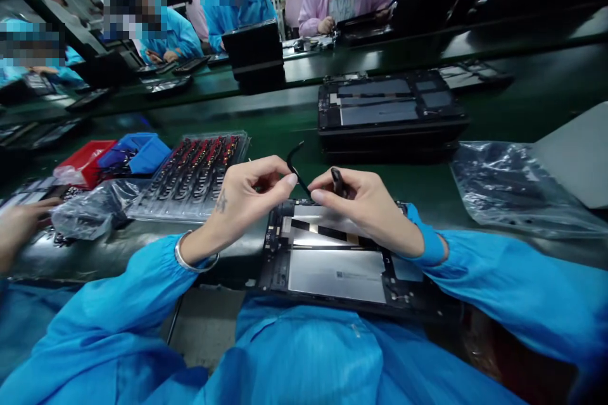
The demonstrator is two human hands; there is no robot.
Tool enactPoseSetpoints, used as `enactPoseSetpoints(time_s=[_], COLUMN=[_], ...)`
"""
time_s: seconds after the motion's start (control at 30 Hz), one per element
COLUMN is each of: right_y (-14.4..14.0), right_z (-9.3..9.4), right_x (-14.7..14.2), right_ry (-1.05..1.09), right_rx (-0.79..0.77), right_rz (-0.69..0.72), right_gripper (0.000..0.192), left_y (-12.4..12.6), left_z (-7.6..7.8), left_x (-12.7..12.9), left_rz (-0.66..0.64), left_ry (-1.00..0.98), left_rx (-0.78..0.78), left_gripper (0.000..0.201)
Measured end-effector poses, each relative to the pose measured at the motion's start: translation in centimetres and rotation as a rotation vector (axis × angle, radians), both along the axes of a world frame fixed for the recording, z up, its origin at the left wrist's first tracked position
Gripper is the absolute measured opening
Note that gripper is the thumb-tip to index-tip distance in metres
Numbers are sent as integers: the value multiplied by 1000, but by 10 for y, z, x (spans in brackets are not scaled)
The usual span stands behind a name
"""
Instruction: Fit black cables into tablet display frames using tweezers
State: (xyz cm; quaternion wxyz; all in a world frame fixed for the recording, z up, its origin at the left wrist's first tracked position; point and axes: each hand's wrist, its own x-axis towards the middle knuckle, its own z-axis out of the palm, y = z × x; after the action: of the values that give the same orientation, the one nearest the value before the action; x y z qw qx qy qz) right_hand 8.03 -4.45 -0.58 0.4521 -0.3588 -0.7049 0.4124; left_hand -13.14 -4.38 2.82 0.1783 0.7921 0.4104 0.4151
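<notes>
An opened tablet [332, 266] with its back off lies at the near edge of the green bench, partly over my lap. My left hand [242, 199] pinches a thin black flex cable [295, 161] that curls up above the tablet's top edge. My right hand [365, 202] meets it from the right, fingertips on the same cable, and grips a small black tool [337, 180] between thumb and fingers. Both hands hover over the tablet's upper edge. A silver bracelet circles my left wrist.
A clear tray of small parts [194, 174] sits left of my hands, with blue [142, 152] and red [85, 161] bins beyond. Another open tablet [387, 107] lies behind. Plastic bags [513, 186] lie at right. A co-worker's hand [19, 224] is at far left; people work opposite.
</notes>
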Motion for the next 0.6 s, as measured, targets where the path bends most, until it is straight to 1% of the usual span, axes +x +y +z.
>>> enactPoseSetpoints(time_s=[0.1,0.2,0.27,0.33,0.4,0.47,0.53,0.6], right_y=[0,-3,-6,-9,-10,-9,-7,-4], right_z=[-5,-7,-6,-2,1,5,6,7], right_x=[-3,-5,-1,7,20,36,50,62], right_ry=[20,20,-7,-70,-191,-360,-538,-669], right_rx=[-14,-7,9,32,65,82,62,14], right_rz=[29,-9,-47,-89,-119,-109,-62,3], right_gripper=[14,16,18,19,16,12,10,11], left_y=[-1,-5,-9,-12,-11,-7,0,8], left_z=[-6,-12,-16,-19,-23,-27,-33,-38], left_x=[1,1,-2,-7,-14,-21,-25,-27], left_rz=[-13,-4,-12,-70,-154,-219,-256,-287], left_ry=[-55,-67,-14,117,278,397,462,493], left_rx=[-60,-46,-18,-20,-31,-24,-6,5], left_gripper=[20,20,19,17,18,18,19,21])
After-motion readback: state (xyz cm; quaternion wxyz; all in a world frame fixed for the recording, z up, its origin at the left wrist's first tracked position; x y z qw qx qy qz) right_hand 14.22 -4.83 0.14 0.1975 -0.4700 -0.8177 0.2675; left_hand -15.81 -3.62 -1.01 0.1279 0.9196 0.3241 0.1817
